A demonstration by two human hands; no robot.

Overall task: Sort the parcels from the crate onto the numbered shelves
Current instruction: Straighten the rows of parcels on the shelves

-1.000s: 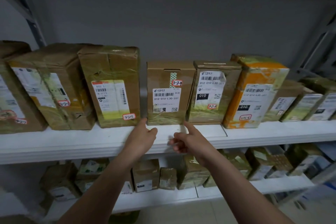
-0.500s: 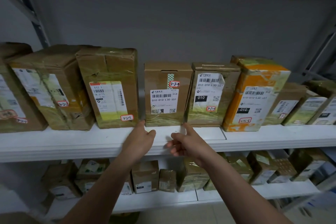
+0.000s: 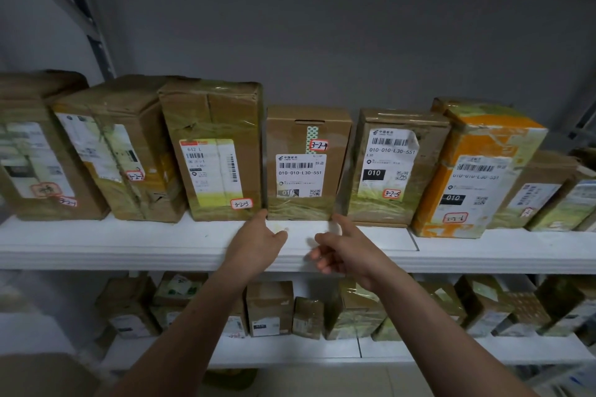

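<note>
A small brown parcel tagged 3-2-4 (image 3: pixel 306 167) stands upright on the white upper shelf (image 3: pixel 161 242). My left hand (image 3: pixel 261 242) reaches to its lower left corner, fingertip touching there. My right hand (image 3: pixel 346 248) points a finger at its lower right corner, the other fingers curled. Neither hand holds anything. Left of it stands the taller parcel 3-2-3 (image 3: pixel 216 151); right of it stands parcel 3-2-5 (image 3: pixel 393 167), then an orange parcel (image 3: pixel 477 171).
More taped parcels fill the upper shelf to the far left (image 3: pixel 106 151) and far right (image 3: pixel 541 193). A lower white shelf (image 3: pixel 290 351) carries several smaller boxes. A grey wall is behind, with a metal upright (image 3: pixel 87 16) at left.
Both hands stay at the parcel's bottom corners. The view has shifted slightly, and the gap between parcel 3-2-4 and its left neighbour looks narrower.
</note>
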